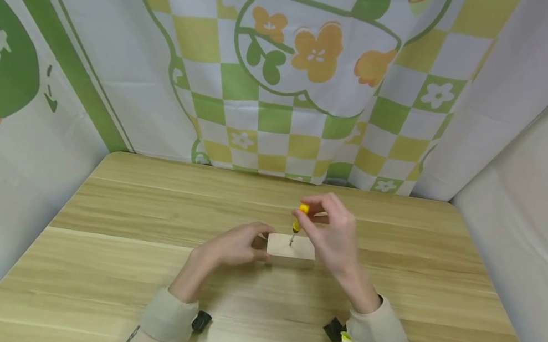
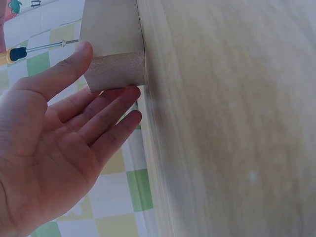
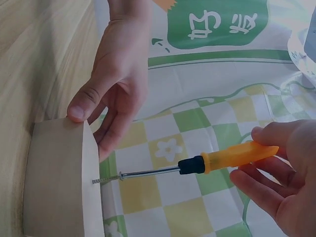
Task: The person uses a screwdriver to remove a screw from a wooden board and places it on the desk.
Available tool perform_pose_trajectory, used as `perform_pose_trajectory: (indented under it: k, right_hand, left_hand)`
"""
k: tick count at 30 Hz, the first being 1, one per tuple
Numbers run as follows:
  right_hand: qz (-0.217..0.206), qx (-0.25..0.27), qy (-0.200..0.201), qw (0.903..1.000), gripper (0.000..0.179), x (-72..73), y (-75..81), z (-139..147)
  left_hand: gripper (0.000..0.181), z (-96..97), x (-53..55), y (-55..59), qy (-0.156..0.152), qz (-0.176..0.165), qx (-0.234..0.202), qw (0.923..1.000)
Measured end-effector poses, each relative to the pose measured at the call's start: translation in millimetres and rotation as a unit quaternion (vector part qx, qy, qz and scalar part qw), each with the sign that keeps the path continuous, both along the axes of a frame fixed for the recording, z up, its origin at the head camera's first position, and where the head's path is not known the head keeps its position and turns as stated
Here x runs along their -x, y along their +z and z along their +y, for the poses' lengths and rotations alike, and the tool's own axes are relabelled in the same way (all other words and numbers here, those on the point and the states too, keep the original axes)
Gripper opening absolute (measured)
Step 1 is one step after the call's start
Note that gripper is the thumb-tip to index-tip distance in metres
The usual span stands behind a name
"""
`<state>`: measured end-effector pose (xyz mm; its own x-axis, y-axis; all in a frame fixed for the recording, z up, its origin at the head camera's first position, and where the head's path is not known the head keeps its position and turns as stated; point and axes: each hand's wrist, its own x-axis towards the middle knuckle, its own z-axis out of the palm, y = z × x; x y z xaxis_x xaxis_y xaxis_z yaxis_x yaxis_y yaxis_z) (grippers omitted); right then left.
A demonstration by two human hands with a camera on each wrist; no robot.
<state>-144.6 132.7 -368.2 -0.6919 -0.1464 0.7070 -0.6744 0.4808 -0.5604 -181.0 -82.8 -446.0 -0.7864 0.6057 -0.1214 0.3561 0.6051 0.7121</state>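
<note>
A pale wooden block [image 1: 278, 248] lies on the table. My left hand [image 1: 231, 247] grips its left end, thumb on the near side and fingers on the far side. Above the block, my right hand [image 1: 336, 236] holds a screwdriver [image 3: 229, 157] by its yellow handle, thumb and fingertips round it. The metal shaft [image 3: 153, 172] runs from a black collar to the head of a screw [image 3: 109, 179]. In the right wrist view the screw's threaded tip meets the block's top face, with most of the thread still showing. Screw and screwdriver stand nearly upright, leaning slightly.
The wood-grain table [image 1: 108, 265] stretches out on all sides of the block. Behind it hangs a green and yellow checked curtain [image 1: 274, 121], with white printed sheets at the left and right. Dark wrist gear [image 1: 201, 321] shows by the left sleeve.
</note>
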Motion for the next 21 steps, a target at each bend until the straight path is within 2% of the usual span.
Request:
perform_pose_trajectory:
  k: [13,17,21]
  right_hand:
    - [-0.011,0.0,0.045,0.9989,0.022,2.1,2.4,7.0]
    - [-0.027,0.009,0.074,0.9968,0.029,2.8,-0.9,7.8]
    - [-0.043,0.002,0.074,0.9963,0.036,4.2,-4.1,8.8]
  left_hand:
    - [0.062,-0.6,-0.3,0.6,0.003,-0.011,-0.006,0.9999]
    - [0.063,-0.2,0.2,1.0,0.008,-0.015,-0.002,0.9999]
    - [0.063,-0.1,0.5,0.6,0.006,-0.015,-0.001,0.9999]
